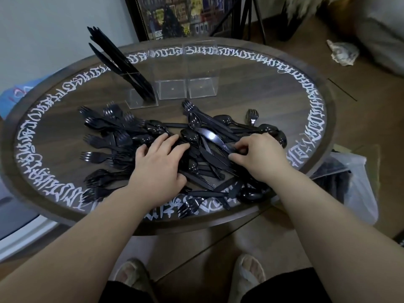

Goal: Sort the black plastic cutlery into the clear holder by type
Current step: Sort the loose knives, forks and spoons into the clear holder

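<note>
A heap of black plastic forks, spoons and knives (122, 136) covers the near half of the round table. Behind it stands the clear holder (172, 90) with three compartments. Several black knives (122, 62) lean in its left compartment; the middle and right ones hold nothing. My left hand (159, 160) rests flat on the heap with fingers spread and straight. My right hand (255, 154) pinches the handle of a black knife (209, 135) lying on top of the heap, its blade pointing up-left.
The dark wooden table (284, 101) has a ring of white script along its rim. A clear plastic bag (349, 178) hangs off the right edge. A framed picture (175, 16) and tripod legs stand behind. My feet are below the table.
</note>
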### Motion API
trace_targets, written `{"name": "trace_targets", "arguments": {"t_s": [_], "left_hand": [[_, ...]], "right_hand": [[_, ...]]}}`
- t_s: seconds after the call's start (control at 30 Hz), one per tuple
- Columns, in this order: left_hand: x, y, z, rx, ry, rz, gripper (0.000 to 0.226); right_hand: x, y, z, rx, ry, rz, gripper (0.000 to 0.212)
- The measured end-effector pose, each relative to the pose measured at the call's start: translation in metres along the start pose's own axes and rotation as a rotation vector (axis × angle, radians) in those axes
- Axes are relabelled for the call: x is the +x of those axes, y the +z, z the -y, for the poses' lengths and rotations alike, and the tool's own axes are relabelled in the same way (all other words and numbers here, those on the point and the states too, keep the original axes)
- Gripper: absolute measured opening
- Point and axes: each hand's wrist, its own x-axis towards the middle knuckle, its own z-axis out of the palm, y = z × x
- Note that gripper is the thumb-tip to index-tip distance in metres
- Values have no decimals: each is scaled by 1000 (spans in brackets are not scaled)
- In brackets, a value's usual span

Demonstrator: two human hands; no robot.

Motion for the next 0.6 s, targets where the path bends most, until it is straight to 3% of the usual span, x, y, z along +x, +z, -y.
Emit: {"name": "trace_targets", "arguments": {"t_s": [0.17, 0.43, 0.6], "left_hand": [[1, -3, -8, -42, 20, -27, 65], [5, -1, -9, -62, -13, -7, 66], [5, 5, -8, -19, 52, -74, 54]], "right_hand": [[5, 6, 3, 78, 3, -78, 16], [1, -14, 15, 260, -59, -234, 15], [-13, -24, 9, 130, -138, -19, 11]]}}
